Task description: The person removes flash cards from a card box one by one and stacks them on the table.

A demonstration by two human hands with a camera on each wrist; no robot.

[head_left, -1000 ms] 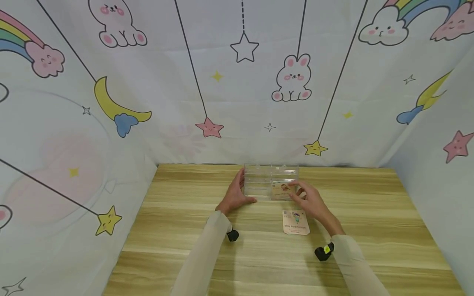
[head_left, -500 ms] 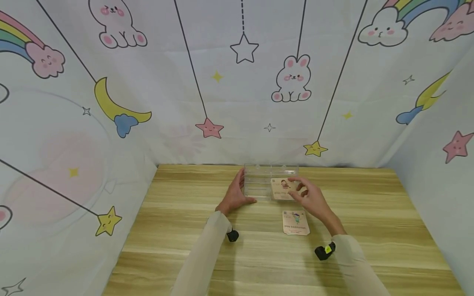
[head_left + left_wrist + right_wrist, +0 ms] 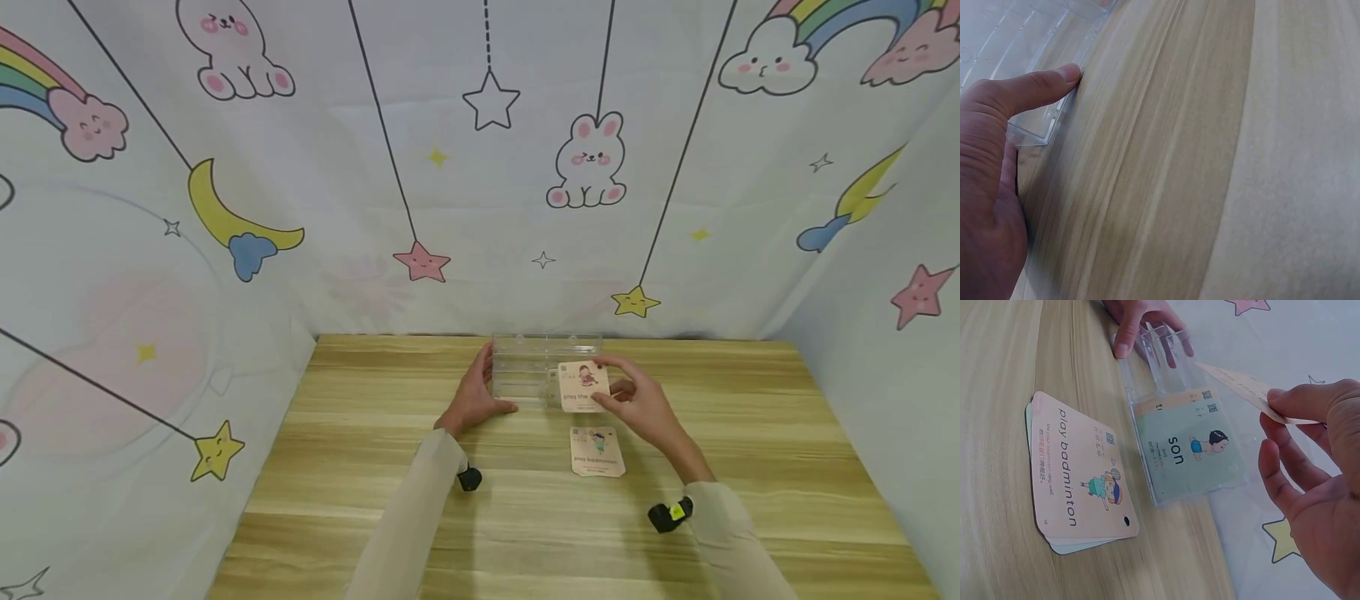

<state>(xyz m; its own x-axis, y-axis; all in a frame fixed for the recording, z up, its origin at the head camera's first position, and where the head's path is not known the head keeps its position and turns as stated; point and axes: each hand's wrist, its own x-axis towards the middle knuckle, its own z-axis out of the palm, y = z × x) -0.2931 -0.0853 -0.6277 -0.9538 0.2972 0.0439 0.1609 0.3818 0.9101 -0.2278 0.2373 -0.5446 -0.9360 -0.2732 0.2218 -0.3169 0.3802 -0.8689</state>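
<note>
A clear plastic card rack (image 3: 519, 367) with several tiers stands at the back of the table. My left hand (image 3: 474, 398) grips its left end, the thumb (image 3: 1054, 84) along the front edge. My right hand (image 3: 647, 408) pinches a flashcard (image 3: 579, 387) printed "play the…" by its right edge, thumb in front. In the right wrist view this card is tilted, seen nearly edge-on and raised off the rack. Below it a green "son" flashcard (image 3: 1169, 456) sits in the rack's right part, overlapping another card.
A small pile of flashcards (image 3: 597, 452) lies on the wooden table (image 3: 540, 533) in front of the rack, "play badminton" on top. Behind the table hangs a white cartoon-printed cloth (image 3: 480, 208), which also covers both sides.
My right hand has lifted the "play the…" flashcard from the rack's right part and drawn it slightly right and forward. My left hand stays on the rack.
</note>
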